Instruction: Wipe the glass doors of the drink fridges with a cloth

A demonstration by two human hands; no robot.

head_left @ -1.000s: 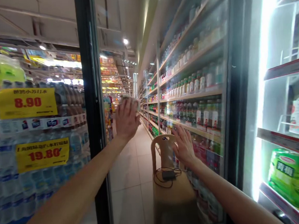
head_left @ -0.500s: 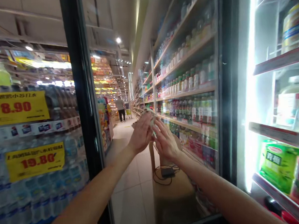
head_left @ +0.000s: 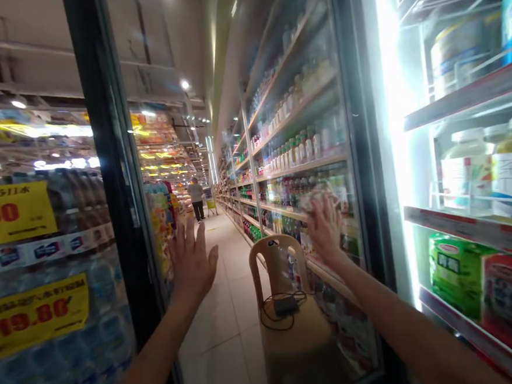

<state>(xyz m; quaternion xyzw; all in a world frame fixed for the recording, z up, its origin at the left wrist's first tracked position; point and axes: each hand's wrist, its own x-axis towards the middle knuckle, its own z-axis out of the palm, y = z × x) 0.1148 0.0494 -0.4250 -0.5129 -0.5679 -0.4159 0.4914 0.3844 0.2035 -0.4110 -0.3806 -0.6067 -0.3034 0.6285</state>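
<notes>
A dark-framed glass door (head_left: 250, 362) stands in front of me, and the aisle shows through its pane. My right hand (head_left: 324, 225) presses a crumpled, light-coloured cloth (head_left: 320, 196) against the right part of the glass; motion blurs both a little. Near the left side of the frame, my left hand (head_left: 192, 261) is spread with its fingers up and nothing in it. Its palm appears to rest on the pane, though contact is hard to confirm.
Beyond the glass is a beige plastic chair (head_left: 279, 266) carrying a black box with a cable (head_left: 285, 306). Lit cooler shelves (head_left: 473, 223) with drinks stand at right. Stacked water bottles (head_left: 51, 346) are at left. A person (head_left: 196, 199) stands by a trolley (head_left: 211, 205) down the aisle.
My hands were together around the cloth at mid-pane. They have parted: the right moved right with the cloth, the left moved left and opened. The view has shifted slightly right.
</notes>
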